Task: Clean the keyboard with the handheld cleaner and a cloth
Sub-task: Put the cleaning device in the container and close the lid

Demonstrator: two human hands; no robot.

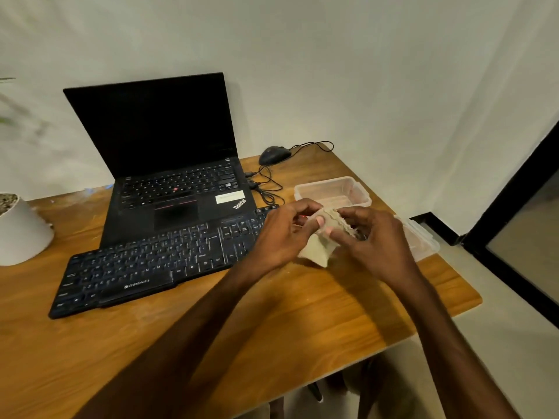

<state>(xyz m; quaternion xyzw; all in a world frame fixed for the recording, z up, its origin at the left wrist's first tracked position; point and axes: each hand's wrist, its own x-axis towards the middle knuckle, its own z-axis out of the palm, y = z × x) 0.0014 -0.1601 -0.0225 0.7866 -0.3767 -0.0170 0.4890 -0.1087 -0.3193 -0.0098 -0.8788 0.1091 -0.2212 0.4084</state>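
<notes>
Above the keyboard's [151, 267] right end, my left hand [281, 237] and right hand [375, 243] both pinch the cloth [320, 246]; its keys stretch away leftward, nearer the left hand.

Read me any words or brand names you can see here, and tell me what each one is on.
"ZEBRONICS": front edge of the black keyboard.
"ThinkPad": palm rest of the laptop, lower right corner.
White sticker on the laptop: print too blurred to read.
Key legends on both: too small to read reliably.
</notes>
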